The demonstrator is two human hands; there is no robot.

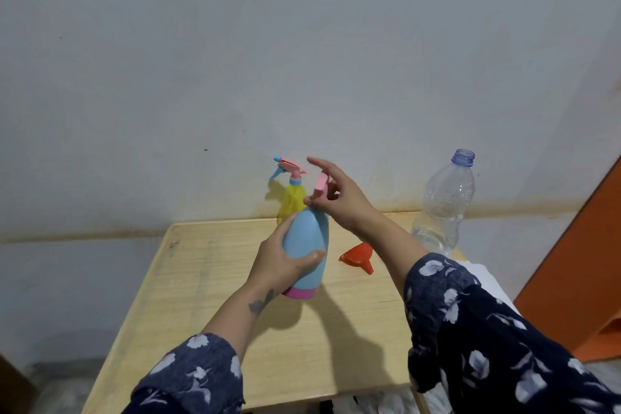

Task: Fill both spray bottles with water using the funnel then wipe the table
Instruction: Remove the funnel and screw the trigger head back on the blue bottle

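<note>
Gripping the unlabelled blue spray bottle (307,245), left hand (279,259) closes round it; right hand (339,193) seemingly pinches its pink head (319,186).

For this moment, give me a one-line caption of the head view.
Left hand steadies the blue spray bottle while right hand grips its pink trigger head; red funnel lies nearby.

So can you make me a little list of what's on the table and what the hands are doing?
left hand: gripping the blue spray bottle around its body
right hand: fingers on the bottle's pink spray head
yellow spray bottle: upright behind the blue one, by the wall, spray head on
funnel: orange, lying on its side on the table
clear water bottle: upright, cap off, some water at the bottom
</note>
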